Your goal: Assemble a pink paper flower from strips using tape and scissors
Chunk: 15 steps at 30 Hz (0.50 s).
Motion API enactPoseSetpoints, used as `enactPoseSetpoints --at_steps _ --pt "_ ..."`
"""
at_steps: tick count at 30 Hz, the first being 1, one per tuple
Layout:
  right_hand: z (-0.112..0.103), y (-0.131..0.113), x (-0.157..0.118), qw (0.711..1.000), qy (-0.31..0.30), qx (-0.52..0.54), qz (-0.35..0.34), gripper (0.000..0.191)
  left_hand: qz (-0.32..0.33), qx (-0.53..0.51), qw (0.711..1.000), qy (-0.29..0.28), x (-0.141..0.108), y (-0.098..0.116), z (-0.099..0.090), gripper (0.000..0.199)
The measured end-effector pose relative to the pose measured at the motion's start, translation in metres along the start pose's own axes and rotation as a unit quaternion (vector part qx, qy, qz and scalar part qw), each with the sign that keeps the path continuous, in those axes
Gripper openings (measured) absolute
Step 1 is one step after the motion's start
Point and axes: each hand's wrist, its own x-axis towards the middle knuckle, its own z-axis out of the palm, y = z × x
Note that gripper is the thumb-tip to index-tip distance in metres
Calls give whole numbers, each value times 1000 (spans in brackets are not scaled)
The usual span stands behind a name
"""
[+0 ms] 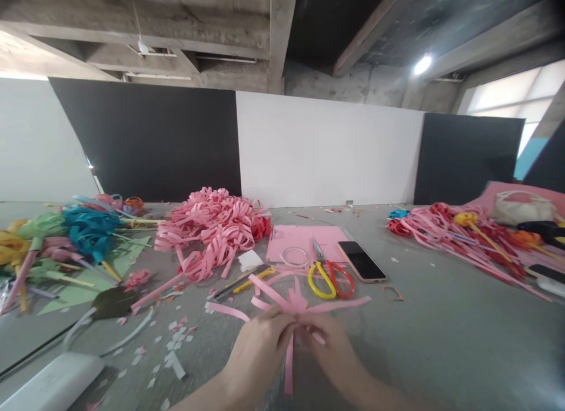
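Note:
Several pink paper strips fan out from a common centre just above the grey table. My left hand pinches them near that centre from the left. Close against it, my right hand grips the strips from the right, its fingertips partly hidden and a little blurred. One strip hangs down between the hands, and another reaches out to the right. Behind the hands lie scissors with one yellow and one red handle, resting partly on a pink sheet.
A phone lies right of the scissors, with cutters to their left. Pink paper flowers are heaped behind. Coloured flowers and a white device are at left, strips at right. Paper scraps litter the table.

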Motion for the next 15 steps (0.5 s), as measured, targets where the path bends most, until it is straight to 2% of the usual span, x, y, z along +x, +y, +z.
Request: enactPoseSetpoints --at_steps 7,12,15 --pt "0 0 0 1000 -4 -19 -9 15 -20 46 998 -35 -1 4 -4 28" --pt "0 -2 1 999 -15 -32 -10 16 -15 95 994 -44 -3 5 -2 27" --pt "1 -1 1 999 -21 -33 -9 17 -21 92 995 -42 -2 4 -1 27"
